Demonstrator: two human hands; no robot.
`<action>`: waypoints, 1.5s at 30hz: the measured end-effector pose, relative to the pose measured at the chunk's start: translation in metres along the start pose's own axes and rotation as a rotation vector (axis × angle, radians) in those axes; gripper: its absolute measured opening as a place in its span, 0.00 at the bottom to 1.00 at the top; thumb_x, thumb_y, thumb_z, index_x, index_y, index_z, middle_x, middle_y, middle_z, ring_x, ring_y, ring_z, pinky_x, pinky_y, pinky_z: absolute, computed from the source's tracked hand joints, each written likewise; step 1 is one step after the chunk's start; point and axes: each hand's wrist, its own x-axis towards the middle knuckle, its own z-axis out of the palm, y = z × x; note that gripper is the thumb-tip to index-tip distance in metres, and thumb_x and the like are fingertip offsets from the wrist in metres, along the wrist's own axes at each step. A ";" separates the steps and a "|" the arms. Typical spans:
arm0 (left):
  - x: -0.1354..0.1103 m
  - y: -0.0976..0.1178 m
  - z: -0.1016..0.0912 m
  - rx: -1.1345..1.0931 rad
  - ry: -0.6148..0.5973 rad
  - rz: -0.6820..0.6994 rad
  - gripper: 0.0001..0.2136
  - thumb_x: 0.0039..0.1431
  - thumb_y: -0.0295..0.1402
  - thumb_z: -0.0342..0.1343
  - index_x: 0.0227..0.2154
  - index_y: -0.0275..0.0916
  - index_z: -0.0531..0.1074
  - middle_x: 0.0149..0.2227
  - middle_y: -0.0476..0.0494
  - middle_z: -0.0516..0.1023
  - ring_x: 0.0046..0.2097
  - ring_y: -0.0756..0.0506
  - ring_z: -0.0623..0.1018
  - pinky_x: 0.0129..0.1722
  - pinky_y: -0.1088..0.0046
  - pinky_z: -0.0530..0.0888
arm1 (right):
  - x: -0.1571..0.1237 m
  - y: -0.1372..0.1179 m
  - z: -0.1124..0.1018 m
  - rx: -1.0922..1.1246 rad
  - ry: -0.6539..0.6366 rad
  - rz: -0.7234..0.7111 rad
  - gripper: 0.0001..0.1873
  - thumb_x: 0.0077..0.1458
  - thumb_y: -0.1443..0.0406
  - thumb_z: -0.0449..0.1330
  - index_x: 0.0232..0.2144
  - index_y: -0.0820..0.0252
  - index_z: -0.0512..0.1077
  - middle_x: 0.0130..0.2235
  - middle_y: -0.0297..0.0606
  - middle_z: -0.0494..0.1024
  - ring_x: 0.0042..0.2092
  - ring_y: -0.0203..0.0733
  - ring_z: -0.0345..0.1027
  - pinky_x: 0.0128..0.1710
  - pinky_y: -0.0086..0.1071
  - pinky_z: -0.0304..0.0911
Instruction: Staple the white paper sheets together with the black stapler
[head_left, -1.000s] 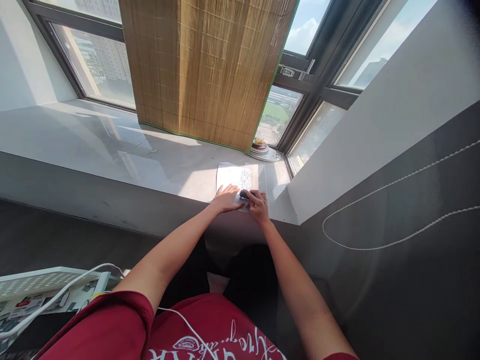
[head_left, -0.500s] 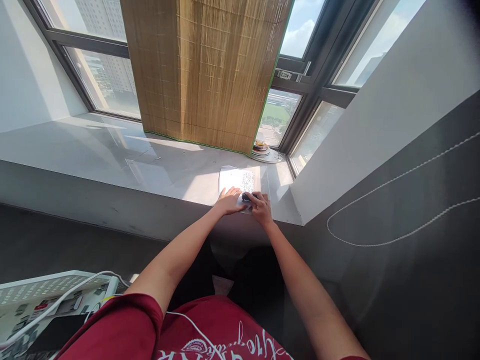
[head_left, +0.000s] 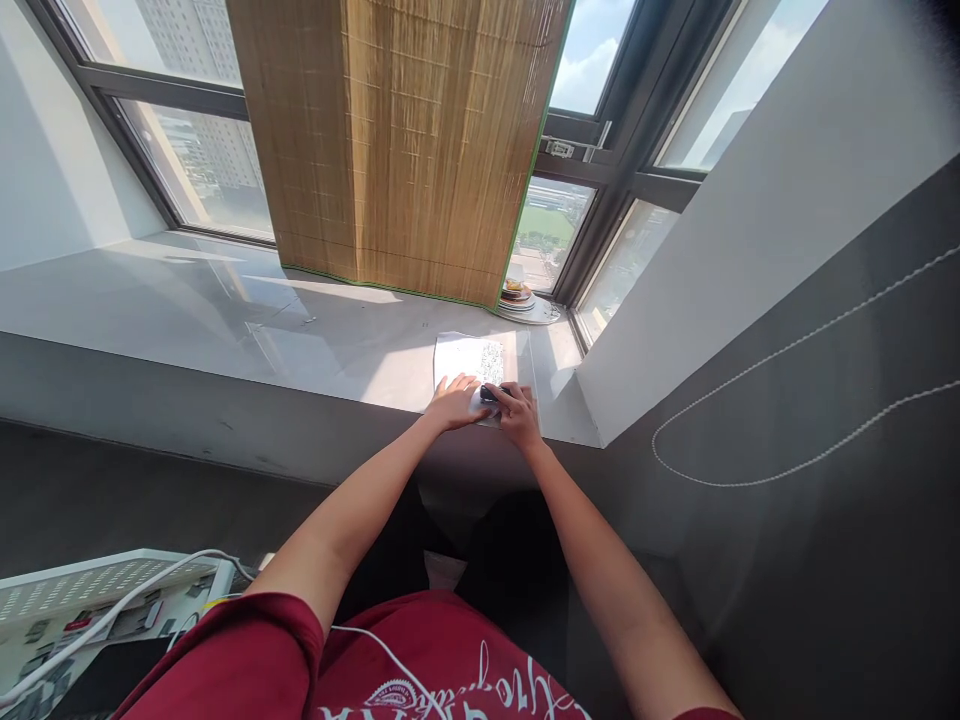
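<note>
Centrally, a small dark object (head_left: 489,394) sits at the near edge of the windowsill (head_left: 352,345), low over a white sheet of paper (head_left: 459,356) with dense dark marks down its right side; the right hand (head_left: 519,412) has its fingers closed around the object, though its exact kind is too small to tell. It looks light and rigid — probably best gripped by its sides, between thumb and fingers; the paper, by contrast, should be thin, limp and easy to crease or slide, so a flat palm near its edge seems the safer hold. The left hand (head_left: 452,403) lies just so, palm down on the near part of the sheet, fingers extended and clamped on nothing; farther off, a slatted blind (head_left: 420,150) hangs above the sill — beside it, a stack of dishes (head_left: 517,302) near the window corner; a looped cord (head_left: 720,485) hangs at right.
</note>
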 end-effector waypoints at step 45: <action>0.000 0.001 -0.001 -0.023 0.012 -0.019 0.35 0.69 0.59 0.55 0.74 0.52 0.65 0.78 0.43 0.62 0.80 0.32 0.56 0.79 0.44 0.49 | 0.001 -0.001 -0.002 -0.008 -0.023 -0.003 0.35 0.67 0.72 0.54 0.70 0.35 0.73 0.57 0.38 0.79 0.58 0.53 0.64 0.54 0.43 0.65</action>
